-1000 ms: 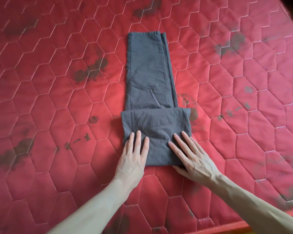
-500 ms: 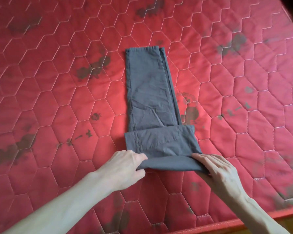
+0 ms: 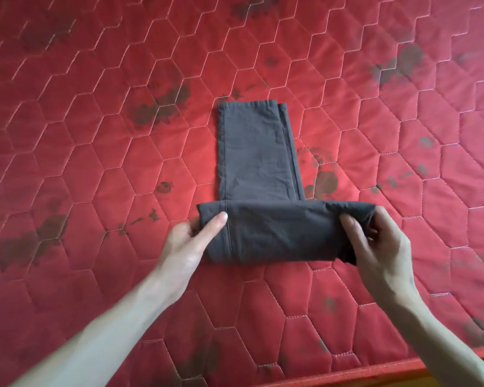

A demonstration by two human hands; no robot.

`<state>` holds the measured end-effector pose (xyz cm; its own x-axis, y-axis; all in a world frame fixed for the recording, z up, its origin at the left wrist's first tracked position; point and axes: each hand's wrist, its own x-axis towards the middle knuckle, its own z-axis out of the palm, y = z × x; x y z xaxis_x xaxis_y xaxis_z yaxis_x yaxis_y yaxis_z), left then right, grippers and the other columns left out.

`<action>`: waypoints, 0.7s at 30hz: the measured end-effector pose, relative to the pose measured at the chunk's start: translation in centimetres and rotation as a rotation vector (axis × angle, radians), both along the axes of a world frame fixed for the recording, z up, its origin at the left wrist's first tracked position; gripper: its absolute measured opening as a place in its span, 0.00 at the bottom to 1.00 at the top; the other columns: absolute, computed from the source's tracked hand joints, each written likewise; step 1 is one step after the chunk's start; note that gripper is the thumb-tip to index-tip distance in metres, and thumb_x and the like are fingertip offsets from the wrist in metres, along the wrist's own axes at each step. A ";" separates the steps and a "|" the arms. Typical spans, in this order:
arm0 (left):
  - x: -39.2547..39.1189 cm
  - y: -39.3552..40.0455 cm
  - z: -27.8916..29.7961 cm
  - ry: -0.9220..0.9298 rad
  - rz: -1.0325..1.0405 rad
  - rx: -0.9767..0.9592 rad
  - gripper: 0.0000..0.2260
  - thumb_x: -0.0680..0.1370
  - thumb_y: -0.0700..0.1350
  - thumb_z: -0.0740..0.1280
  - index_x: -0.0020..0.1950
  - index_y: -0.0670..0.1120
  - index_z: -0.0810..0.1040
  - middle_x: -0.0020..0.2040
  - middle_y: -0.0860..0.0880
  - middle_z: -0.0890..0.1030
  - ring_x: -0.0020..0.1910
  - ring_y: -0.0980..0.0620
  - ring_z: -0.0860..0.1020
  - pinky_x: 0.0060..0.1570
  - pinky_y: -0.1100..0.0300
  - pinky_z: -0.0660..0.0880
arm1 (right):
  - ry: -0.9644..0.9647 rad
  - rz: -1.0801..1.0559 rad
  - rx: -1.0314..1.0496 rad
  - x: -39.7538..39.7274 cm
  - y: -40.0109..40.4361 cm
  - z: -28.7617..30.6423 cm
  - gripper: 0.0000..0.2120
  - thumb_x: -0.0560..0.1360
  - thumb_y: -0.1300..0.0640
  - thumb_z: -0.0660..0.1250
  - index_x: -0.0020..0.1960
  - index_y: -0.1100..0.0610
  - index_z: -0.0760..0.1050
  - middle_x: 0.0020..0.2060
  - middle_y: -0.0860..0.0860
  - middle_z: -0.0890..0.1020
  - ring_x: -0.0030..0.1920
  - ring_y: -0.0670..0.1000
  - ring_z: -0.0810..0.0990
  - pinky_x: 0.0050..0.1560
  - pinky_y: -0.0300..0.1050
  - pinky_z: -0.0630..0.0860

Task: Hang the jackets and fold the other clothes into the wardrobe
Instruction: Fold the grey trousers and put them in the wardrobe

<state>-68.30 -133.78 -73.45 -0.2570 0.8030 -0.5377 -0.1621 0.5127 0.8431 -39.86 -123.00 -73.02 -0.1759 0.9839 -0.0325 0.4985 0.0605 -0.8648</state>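
The grey trousers (image 3: pixel 259 152) lie lengthwise on the red quilted mattress (image 3: pixel 95 135), and their near end is now a thick folded bundle lifted clear of the surface. 1 second ago both hands lay flat on that fold; half a second ago they were sliding under its near edge. Now the left hand (image 3: pixel 190 241) grips the bundle's left end, thumb on top and fingers out of sight beneath. The right hand (image 3: pixel 375 241) clasps the right end with curled fingers. This looks like the next turn of the fold travelling toward the flat leg section, so the folding seems about halfway done. No wardrobe, drawer or other container is in view, so stowing has not begun.
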 end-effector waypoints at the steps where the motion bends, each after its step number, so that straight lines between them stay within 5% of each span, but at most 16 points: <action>1: 0.0 0.4 -0.3 -0.030 0.065 -0.002 0.18 0.79 0.62 0.70 0.60 0.50 0.86 0.60 0.48 0.86 0.64 0.49 0.82 0.66 0.51 0.75 | 0.005 -0.017 0.005 -1.1 0.9 -0.3 0.10 0.79 0.46 0.67 0.40 0.44 0.71 0.33 0.41 0.78 0.32 0.36 0.73 0.33 0.27 0.67; 3: 0.0 1.2 -0.8 -0.021 0.129 -0.007 0.19 0.78 0.62 0.69 0.60 0.50 0.86 0.60 0.49 0.86 0.64 0.50 0.82 0.68 0.46 0.74 | 0.015 -0.055 0.029 -2.8 2.7 -1.2 0.12 0.82 0.51 0.67 0.41 0.46 0.70 0.34 0.40 0.76 0.34 0.36 0.72 0.37 0.28 0.67; 6: 0.5 2.1 -2.0 0.124 0.061 -0.014 0.13 0.80 0.56 0.69 0.60 0.51 0.83 0.58 0.55 0.87 0.60 0.57 0.83 0.65 0.52 0.75 | 0.053 -0.135 0.004 -4.7 5.3 -3.1 0.10 0.84 0.53 0.66 0.44 0.54 0.72 0.32 0.39 0.73 0.35 0.37 0.70 0.39 0.29 0.66; 10: 0.9 2.7 -4.3 0.262 -0.027 -0.133 0.11 0.84 0.49 0.66 0.66 0.49 0.76 0.62 0.54 0.83 0.63 0.56 0.79 0.69 0.52 0.73 | -0.024 -0.103 -0.227 -5.5 6.6 -6.3 0.09 0.82 0.48 0.69 0.50 0.52 0.75 0.37 0.40 0.76 0.38 0.38 0.73 0.42 0.38 0.66; 12: 0.9 2.9 -5.4 0.356 -0.091 -0.210 0.14 0.85 0.51 0.64 0.66 0.43 0.73 0.65 0.49 0.81 0.66 0.48 0.78 0.70 0.46 0.71 | -0.139 -0.068 -0.333 -5.1 5.8 -7.9 0.11 0.81 0.47 0.69 0.54 0.53 0.72 0.43 0.45 0.79 0.47 0.48 0.78 0.44 0.42 0.65; 15: 1.3 3.1 -6.3 0.476 -0.130 -0.270 0.18 0.86 0.53 0.60 0.68 0.40 0.68 0.67 0.44 0.80 0.67 0.40 0.76 0.67 0.44 0.71 | -0.271 -0.075 -0.330 -5.1 4.7 -8.7 0.13 0.84 0.45 0.63 0.52 0.55 0.67 0.41 0.52 0.79 0.48 0.62 0.79 0.44 0.51 0.67; 21: 2.1 3.4 -7.6 0.813 -0.208 -0.317 0.12 0.87 0.54 0.54 0.62 0.46 0.65 0.44 0.47 0.79 0.51 0.36 0.79 0.46 0.48 0.71 | -0.356 -0.193 -0.423 -4.5 5.2 -8.1 0.24 0.86 0.40 0.49 0.42 0.54 0.69 0.45 0.64 0.81 0.51 0.67 0.79 0.51 0.57 0.71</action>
<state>-66.15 -130.36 -81.07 -0.5215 0.7202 -0.4576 0.5453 0.6938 0.4705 -44.38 -117.77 -81.08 0.0993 0.8858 -0.4533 0.7308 -0.3741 -0.5710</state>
